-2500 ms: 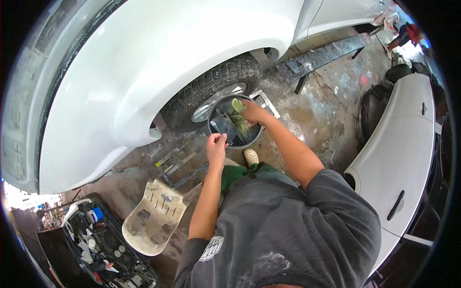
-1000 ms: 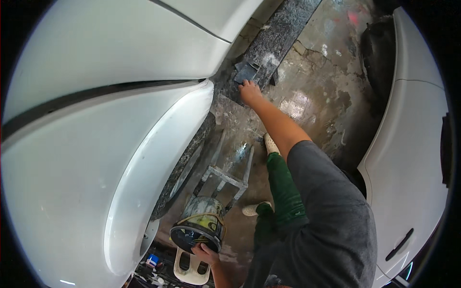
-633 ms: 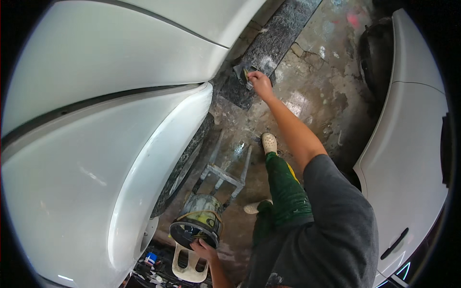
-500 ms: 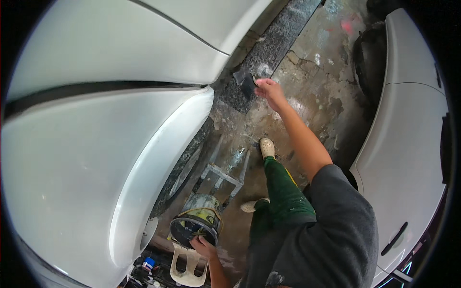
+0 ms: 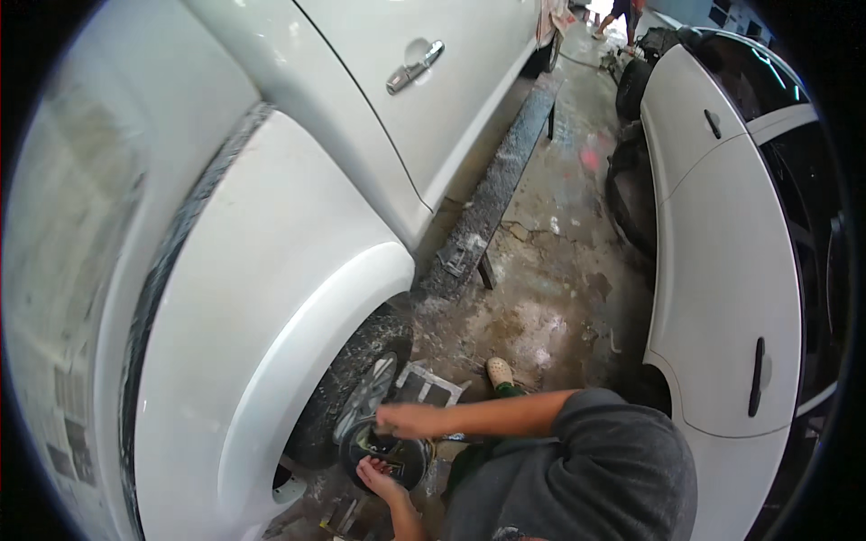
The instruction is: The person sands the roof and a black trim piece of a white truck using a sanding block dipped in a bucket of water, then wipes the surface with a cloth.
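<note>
A dark, round bucket [image 5: 419, 467] stands beside the white car's front wheel [image 5: 341, 389]. Over its opening is my right hand [image 5: 413, 420], smeared by motion; a small dark shape shows below its fingers, too blurred to name. At the bucket's near left side, my left hand [image 5: 382, 478] has its fingers curled closed at the opening. What they hold, if anything, I cannot make out. Yellow-green bits show inside the bucket, partly hidden by both hands. A dark flat piece [image 5: 454, 260] lies on the near end of the long dusty bench [image 5: 508, 167].
On the left is the white car's fender [image 5: 244, 261], close to my hands. Another white car [image 5: 722, 279] borders the wet, stained floor [image 5: 532, 311] on the right. A paint-spattered stool frame [image 5: 431, 386] is beyond the bucket. Far off, a person [image 5: 622, 18] stands near the cars.
My right hand has moved from the dark piece on the bench back to the bucket. The view has tilted up, showing more of both cars. My left hand stays at the bucket.
</note>
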